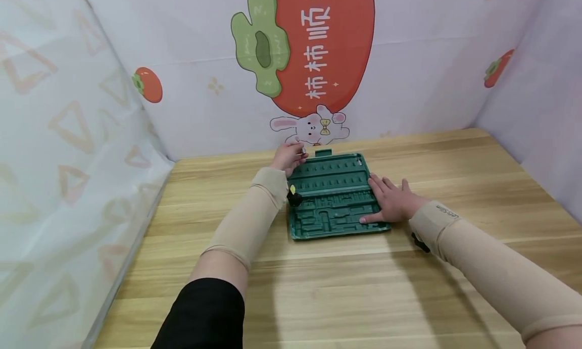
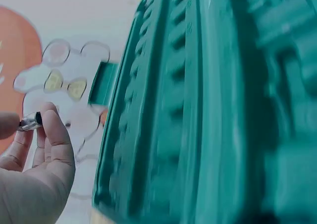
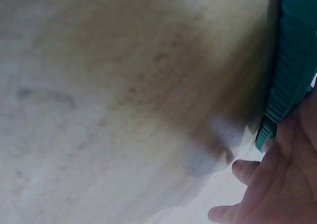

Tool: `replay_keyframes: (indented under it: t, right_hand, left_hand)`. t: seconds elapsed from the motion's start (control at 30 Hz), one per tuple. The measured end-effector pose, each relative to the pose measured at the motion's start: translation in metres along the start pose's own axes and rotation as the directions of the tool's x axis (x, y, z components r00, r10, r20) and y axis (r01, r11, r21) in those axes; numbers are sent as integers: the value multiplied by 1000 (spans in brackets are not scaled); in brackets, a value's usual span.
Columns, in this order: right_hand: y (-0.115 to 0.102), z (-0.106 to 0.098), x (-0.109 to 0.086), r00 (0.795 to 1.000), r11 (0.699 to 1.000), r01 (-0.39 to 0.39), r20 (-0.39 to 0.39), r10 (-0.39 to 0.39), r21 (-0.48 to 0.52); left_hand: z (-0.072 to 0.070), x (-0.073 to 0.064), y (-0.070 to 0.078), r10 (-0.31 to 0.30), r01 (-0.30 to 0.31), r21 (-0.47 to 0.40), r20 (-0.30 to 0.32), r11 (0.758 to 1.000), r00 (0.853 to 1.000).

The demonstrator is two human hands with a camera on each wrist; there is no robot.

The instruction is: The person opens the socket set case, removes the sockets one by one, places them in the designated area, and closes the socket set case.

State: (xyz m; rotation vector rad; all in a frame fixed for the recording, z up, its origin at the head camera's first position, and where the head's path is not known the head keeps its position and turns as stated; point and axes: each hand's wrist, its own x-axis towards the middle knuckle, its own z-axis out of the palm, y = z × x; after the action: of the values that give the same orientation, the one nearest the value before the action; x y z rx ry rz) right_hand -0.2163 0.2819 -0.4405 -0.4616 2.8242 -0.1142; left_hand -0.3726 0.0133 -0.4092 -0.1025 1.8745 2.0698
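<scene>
A green moulded tool case lies open on the table, with rows of small slots at the back and shaped recesses at the front. At its back left corner my left hand is raised, pinching a small silver socket between thumb and fingertip; the left wrist view shows it held apart from the case. My right hand rests with spread fingers on the case's right edge. A small shiny piece sits in the slot at the back right corner.
The case stands on a wooden table, its latch tab toward the back. Behind the table hangs a printed cloth with a persimmon and rabbit; more cloth hangs along the left side.
</scene>
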Motion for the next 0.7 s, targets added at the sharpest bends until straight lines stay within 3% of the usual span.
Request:
replay_keyframes:
  t: [0.37,0.7]
  right_hand:
    - [2,0,-2,1000,1000,-4,-13,4,-2]
    - [1,3,0,999,1000,11,-42,-11,10]
  left_hand:
    - [-44,-8,-4,-2,0,-62,-29,998,1000]
    - [-80,-15,-7,-1,-4,-65,-76,998,997]
